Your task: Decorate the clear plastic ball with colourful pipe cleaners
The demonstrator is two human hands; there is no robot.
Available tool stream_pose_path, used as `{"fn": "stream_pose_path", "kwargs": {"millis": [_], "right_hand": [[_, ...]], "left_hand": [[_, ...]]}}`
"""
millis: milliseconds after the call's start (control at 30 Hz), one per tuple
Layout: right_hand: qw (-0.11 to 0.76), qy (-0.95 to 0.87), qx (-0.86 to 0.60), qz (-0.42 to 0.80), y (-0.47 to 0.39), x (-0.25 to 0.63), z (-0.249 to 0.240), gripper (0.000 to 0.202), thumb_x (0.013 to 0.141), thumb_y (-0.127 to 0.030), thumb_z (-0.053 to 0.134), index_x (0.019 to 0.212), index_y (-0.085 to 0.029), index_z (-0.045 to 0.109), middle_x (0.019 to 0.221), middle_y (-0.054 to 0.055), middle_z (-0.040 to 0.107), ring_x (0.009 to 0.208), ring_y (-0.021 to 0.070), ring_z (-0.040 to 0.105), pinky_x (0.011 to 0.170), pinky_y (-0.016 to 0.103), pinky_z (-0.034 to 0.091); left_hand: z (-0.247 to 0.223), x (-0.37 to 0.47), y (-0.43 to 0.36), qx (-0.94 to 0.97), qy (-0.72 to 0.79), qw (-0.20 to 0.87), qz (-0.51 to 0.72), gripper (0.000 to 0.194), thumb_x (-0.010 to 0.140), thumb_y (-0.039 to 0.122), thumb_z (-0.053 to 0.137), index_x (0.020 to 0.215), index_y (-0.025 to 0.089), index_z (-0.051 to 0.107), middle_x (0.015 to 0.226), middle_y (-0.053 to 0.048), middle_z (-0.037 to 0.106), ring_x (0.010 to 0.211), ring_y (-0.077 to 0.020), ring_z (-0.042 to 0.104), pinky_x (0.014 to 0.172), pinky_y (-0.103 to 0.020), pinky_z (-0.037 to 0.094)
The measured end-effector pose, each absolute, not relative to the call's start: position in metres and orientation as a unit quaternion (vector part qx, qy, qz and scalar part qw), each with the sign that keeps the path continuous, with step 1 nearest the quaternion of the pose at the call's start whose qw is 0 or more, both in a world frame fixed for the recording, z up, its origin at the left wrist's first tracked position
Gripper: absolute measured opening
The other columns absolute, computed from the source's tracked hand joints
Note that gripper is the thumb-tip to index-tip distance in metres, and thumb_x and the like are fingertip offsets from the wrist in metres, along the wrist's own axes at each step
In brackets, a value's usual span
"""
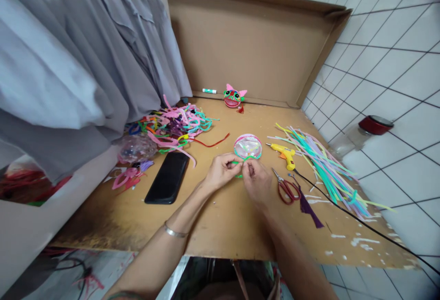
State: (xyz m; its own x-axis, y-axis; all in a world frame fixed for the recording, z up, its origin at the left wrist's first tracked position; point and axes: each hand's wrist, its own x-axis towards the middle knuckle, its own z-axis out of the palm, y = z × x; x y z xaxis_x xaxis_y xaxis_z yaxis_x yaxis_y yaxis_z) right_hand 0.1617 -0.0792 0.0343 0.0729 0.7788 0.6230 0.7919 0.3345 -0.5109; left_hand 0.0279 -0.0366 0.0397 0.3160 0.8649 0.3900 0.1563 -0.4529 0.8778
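Observation:
My left hand point(225, 168) and my right hand point(256, 178) meet over the middle of the table. Both pinch a bright green pipe cleaner point(249, 158), whose fine shape is partly covered by my fingers. Just beyond my fingertips lies a round piece point(248, 146) with a pink and teal rim and a pale, shiny inside; whether the green pipe cleaner is joined to it I cannot tell. To the right of my right hand rest red-handled scissors point(287, 190) and a yellow glue gun point(283, 154).
Loose pipe cleaners point(319, 167) lie at the right, beside a purple tassel point(309, 208) and the glue gun's black cable point(343, 208). A phone point(167, 178) and a tangled pipe cleaner pile point(182, 121) are left. A lion-head figure point(234, 97) stands by the cardboard wall point(240, 43).

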Motion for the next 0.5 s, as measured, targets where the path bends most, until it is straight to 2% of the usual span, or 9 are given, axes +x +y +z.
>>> {"fn": "stream_pose_path", "kwargs": {"millis": [300,500], "right_hand": [[0.465,-0.679,-0.562,0.078,-0.078,0.163,0.041,0.023,0.088,-0.028,0.042,0.070,-0.022,0.056,0.063,0.000,0.061,0.056,0.0141,0.052,0.058,0.024,0.038],[0.502,-0.606,-0.602,0.136,-0.076,0.160,0.038,0.019,0.077,-0.030,0.049,0.059,-0.023,0.049,0.050,-0.005,0.045,0.047,0.0113,0.041,0.049,0.023,0.031]], "left_hand": [[0.036,0.026,-0.036,0.742,0.348,0.344,0.458,0.018,0.079,0.026,0.058,0.077,0.014,0.070,0.061,0.001,0.056,0.051,-0.0065,0.038,0.050,-0.018,0.033],[0.030,0.029,-0.036,0.752,0.334,0.331,0.462,0.014,0.077,0.024,0.060,0.075,0.014,0.069,0.059,0.002,0.053,0.052,-0.0070,0.040,0.051,-0.018,0.033]]}}
